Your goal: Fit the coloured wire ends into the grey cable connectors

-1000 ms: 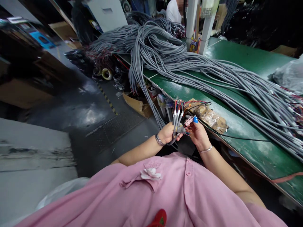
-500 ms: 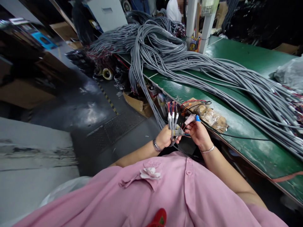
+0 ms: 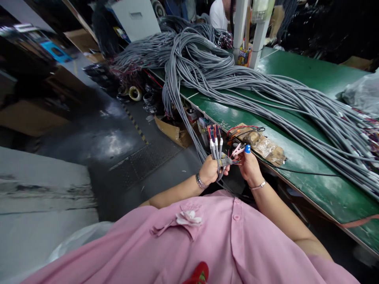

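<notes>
My left hand [image 3: 209, 170] is closed around a bundle of grey cables [image 3: 216, 148]. Their white-banded ends point up and fan into thin red, blue and dark wires [image 3: 213, 132]. Across the grip lies another thicker grey cable end [image 3: 225, 161], its fine coloured wires spread toward the right. My right hand [image 3: 249, 167] is beside those wires, fingers bent together, with a blue cover [image 3: 247, 148] on one fingertip. A small pale pink piece like a clip [image 3: 237, 150] sticks out from its fingers; its exact kind is unclear. Whether the fingers touch the wires is hidden.
Long grey cables [image 3: 266, 88] lie heaped along the green table [image 3: 296, 65]. Near its edge is a brown taped block [image 3: 263, 145] with wires. Below stands an open cardboard box [image 3: 173, 132]. A person in white [image 3: 218, 15] is at the back.
My right hand has turned and its fingers have closed in more; the pink piece now shows more sharply. My left hand has shifted slightly right with the cables, and the coloured wires point right.
</notes>
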Motion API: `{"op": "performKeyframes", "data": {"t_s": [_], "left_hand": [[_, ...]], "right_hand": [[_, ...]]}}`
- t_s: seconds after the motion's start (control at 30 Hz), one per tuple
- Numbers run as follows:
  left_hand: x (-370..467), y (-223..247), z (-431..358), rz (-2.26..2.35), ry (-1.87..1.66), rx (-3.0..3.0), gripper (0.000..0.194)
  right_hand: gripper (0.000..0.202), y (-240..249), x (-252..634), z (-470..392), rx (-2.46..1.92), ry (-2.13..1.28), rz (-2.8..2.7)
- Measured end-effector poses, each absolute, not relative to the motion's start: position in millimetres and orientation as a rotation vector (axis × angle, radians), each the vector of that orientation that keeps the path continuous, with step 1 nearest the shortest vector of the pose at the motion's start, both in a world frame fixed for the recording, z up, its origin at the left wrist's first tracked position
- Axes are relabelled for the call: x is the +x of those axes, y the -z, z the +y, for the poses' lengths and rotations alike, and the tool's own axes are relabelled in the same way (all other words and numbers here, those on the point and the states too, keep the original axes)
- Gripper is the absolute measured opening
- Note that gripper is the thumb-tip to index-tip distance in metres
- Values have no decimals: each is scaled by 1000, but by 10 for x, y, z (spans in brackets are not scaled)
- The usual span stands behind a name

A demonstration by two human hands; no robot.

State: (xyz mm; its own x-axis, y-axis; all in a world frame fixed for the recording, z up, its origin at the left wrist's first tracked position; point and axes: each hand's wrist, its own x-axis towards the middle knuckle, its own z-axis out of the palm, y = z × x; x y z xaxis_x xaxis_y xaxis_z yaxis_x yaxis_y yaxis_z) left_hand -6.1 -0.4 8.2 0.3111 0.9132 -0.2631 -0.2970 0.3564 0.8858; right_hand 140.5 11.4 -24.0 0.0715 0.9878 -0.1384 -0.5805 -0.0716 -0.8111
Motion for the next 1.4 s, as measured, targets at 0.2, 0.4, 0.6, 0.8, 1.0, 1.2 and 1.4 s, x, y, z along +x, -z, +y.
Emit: {"op": "performKeyframes", "data": {"t_s": [0.2, 0.4, 0.6, 0.8, 1.0, 1.2, 1.4], "left_hand": [[-29, 14, -1, 916, -914, 845, 30], [-48, 38, -24, 932, -907, 829, 29], [-120, -26, -156, 957, -927, 835, 30], [-113, -74, -175, 971, -996, 826, 31], [-45, -56, -128, 978, -1033, 817, 26], [-7, -30, -104, 995, -1053, 758, 25], [-9, 2, -73, 996, -1065, 754, 20]], "right_hand": [[38, 253, 1373, 199, -747, -1554, -481], [40, 230, 1368, 155, -741, -1589, -447], [47, 193, 1438, 78, -742, -1727, -452], [27, 220, 1446, 30, -774, -1621, -526], [29, 217, 1432, 74, -771, -1640, -498], [28, 219, 1390, 109, -808, -1541, -483], [42, 298, 1343, 91, -1048, -1137, -647]]}}
